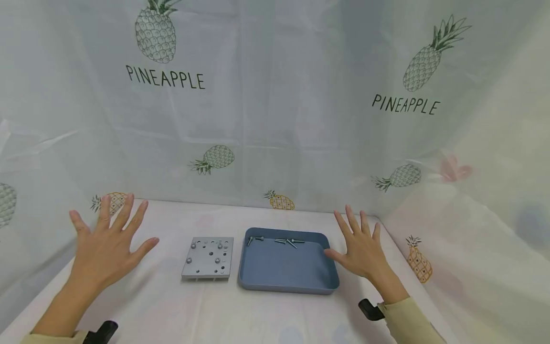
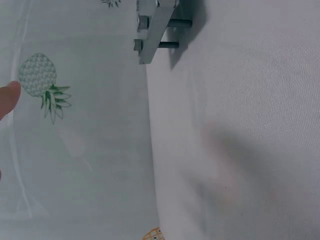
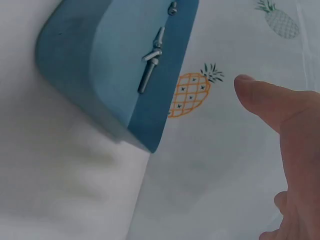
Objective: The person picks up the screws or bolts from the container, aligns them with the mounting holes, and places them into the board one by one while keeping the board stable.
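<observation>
My left hand (image 1: 105, 248) hovers with fingers spread, left of a square metal plate (image 1: 209, 255), and holds nothing. Several bolts sit in the plate's holes, and in the left wrist view bolt shanks (image 2: 180, 23) stick out beneath it. A blue tray (image 1: 289, 265) stands right of the plate. Loose bolts (image 1: 285, 241) lie along its far side; the right wrist view shows some of these screws (image 3: 151, 60) close up. My right hand (image 1: 363, 253), also spread and holding nothing, is over the tray's right side, its thumb overlapping the rim in the head view.
A white cloth (image 1: 172, 310) covers the table. Behind it hangs a pale curtain (image 1: 292, 119) printed with pineapples, and more of the sheet closes off the right side. A black strap piece (image 1: 371, 309) shows at the right wrist.
</observation>
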Motion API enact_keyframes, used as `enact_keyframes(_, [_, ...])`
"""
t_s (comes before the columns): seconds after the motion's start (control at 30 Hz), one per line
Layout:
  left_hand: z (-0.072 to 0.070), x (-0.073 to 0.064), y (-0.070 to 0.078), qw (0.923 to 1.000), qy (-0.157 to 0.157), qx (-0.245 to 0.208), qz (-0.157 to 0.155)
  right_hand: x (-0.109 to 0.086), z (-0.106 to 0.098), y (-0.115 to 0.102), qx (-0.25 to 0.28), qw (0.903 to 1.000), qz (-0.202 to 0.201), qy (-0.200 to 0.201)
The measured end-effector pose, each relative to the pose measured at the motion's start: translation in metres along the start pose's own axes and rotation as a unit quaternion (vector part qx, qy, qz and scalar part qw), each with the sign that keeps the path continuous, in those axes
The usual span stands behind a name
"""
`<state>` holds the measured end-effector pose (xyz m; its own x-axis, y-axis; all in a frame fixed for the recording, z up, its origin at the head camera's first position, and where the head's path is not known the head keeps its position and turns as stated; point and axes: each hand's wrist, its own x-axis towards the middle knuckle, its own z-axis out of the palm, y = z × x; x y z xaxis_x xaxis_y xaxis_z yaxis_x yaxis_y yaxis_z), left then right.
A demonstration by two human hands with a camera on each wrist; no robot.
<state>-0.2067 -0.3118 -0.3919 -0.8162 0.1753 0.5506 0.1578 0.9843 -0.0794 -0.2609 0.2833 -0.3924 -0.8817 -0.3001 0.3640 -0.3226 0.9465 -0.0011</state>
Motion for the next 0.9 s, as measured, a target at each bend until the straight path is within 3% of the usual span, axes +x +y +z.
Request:
enact_keyframes(0.23, [0.005, 0.002, 0.006, 0.9997, 0.000, -0.025, -0.002, 0.018, -0.003, -0.012, 0.006, 0.9997, -0.023, 0.001])
enact_keyframes(0.5, [0.013, -0.004, 0.018, 0.9940, -0.008, -0.108, -0.015, 0.035, 0.002, -0.021, 0.048, 0.9979, -0.042, 0.013])
enact_keyframes(0.77, [0.020, -0.010, 0.038, 0.9747, -0.042, -0.215, -0.045, 0.046, 0.011, -0.023, 0.124, 0.9902, -0.064, 0.007])
enact_keyframes(0.9, [0.024, -0.012, 0.046, 0.9580, -0.073, -0.269, -0.067, 0.050, 0.014, -0.027, 0.164, 0.9844, -0.060, -0.016])
